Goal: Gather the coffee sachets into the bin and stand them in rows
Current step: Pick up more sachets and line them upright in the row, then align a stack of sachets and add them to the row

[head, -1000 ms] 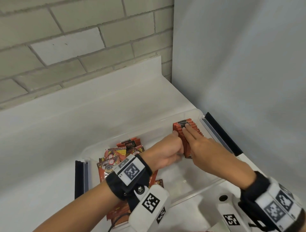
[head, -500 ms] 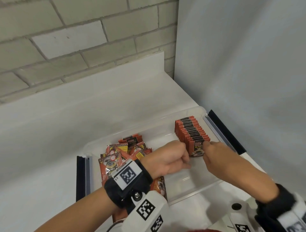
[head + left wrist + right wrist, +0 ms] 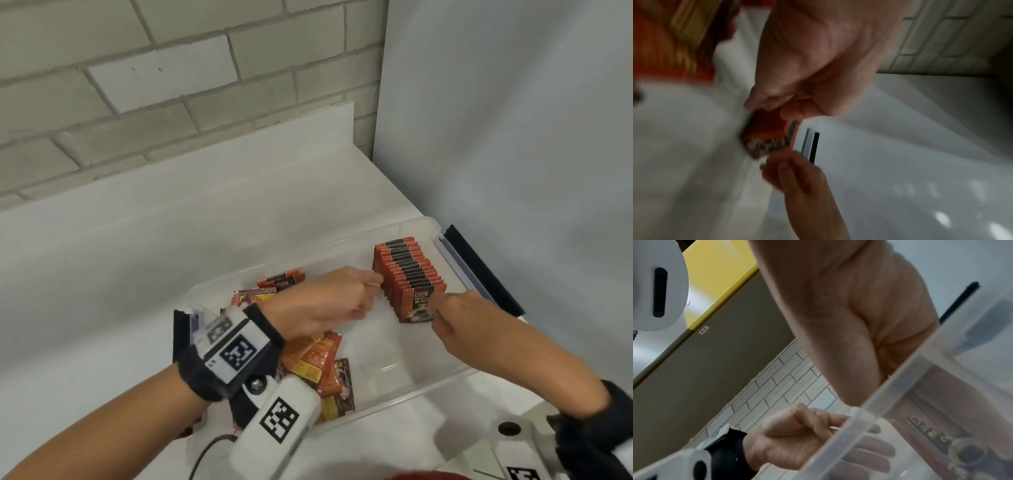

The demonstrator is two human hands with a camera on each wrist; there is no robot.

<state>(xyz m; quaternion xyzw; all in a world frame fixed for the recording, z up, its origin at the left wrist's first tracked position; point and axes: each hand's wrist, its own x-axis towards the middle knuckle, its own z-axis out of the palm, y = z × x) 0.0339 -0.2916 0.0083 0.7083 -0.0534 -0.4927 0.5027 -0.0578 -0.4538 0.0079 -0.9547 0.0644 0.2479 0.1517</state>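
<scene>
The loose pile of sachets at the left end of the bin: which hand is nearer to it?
Left. The left hand is just right of the loose pile, its fingers at the standing row. The right hand is beyond that row's front sachet.

The left wrist view is smeared with motion blur, so the print on the sachet (image 3: 766, 141) at the left hand (image 3: 818, 68) cannot be read, and whether its fingers pinch it or only press it cannot be told. In the head view the right hand (image 3: 459, 318) covers the near corner of the row of sachets (image 3: 409, 277), hiding its fingertips. The loose sachets (image 3: 318, 359) lie partly under the left wrist. The right wrist view shows the bin wall (image 3: 890, 402) masking the fingers behind it.
</scene>
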